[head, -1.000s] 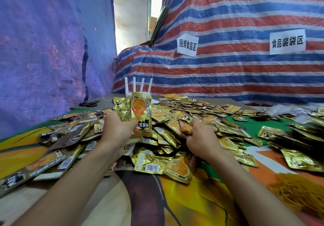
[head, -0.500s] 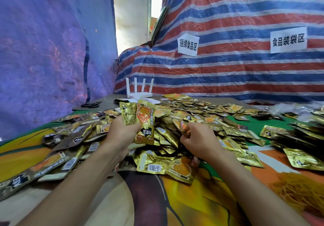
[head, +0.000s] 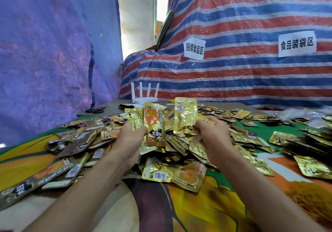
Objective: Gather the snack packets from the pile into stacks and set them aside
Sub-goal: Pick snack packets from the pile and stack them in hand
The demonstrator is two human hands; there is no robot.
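Left hand grips two upright packets; right hand pinches one gold packet above the pile; bare tablecloth lies nearest

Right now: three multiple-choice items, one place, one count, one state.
1. Relative to the packet pile, the white router stands: A) under it B) nearer the person C) behind it, by the striped tarp.
2. Its antennas: A) two B) four C) six.
3. The right hand: A) holds one gold packet upright B) lies flat, empty C) rests on the router.
Answers: 1 C, it sits beyond the packets; 2 B, four white antennas stick up; 3 A, fingers pinch the packet's bottom.
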